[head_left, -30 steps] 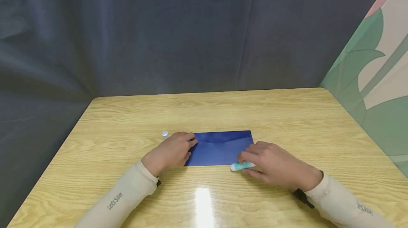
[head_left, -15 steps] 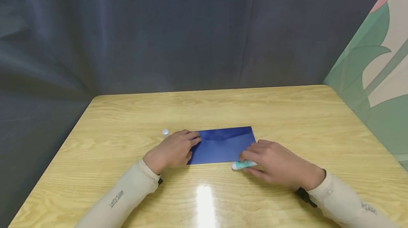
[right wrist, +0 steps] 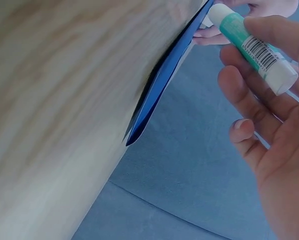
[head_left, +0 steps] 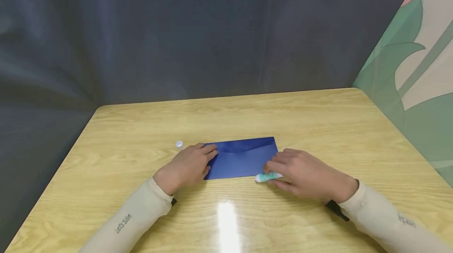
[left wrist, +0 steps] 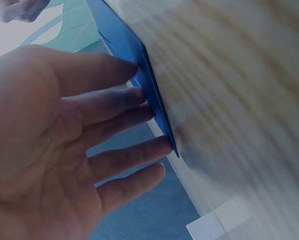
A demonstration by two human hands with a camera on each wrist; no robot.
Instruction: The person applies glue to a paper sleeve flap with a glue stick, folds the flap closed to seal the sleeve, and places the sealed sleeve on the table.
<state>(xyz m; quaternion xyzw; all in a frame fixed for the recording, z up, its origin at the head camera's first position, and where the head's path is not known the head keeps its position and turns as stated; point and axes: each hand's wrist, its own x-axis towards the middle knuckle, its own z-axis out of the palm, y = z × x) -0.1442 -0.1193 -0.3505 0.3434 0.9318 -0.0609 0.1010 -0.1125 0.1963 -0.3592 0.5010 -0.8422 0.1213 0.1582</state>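
A blue envelope (head_left: 240, 162) lies flat on the wooden table, its long flap side away from me. My left hand (head_left: 191, 165) rests on its left end; in the left wrist view the fingers (left wrist: 122, 157) are nearly straight, with their tips at the envelope (left wrist: 154, 95). At the lower right corner, my right hand (head_left: 301, 174) holds a white and green glue stick (head_left: 267, 176) between thumb and fingers. In the right wrist view the barcode on the glue stick (right wrist: 262, 52) shows, and the other fingers are loosely bent. Part of the envelope's right edge is hidden by the right hand.
A small white round piece (head_left: 179, 143), like a cap, stands on the table (head_left: 226, 119) just beyond the left hand. Dark cloth (head_left: 184, 36) hangs behind and on the left. A patterned green and white panel (head_left: 424, 87) borders the right side.
The head view has shifted slightly. Both hands, the envelope and the glue stick keep nearly the same places relative to each other.
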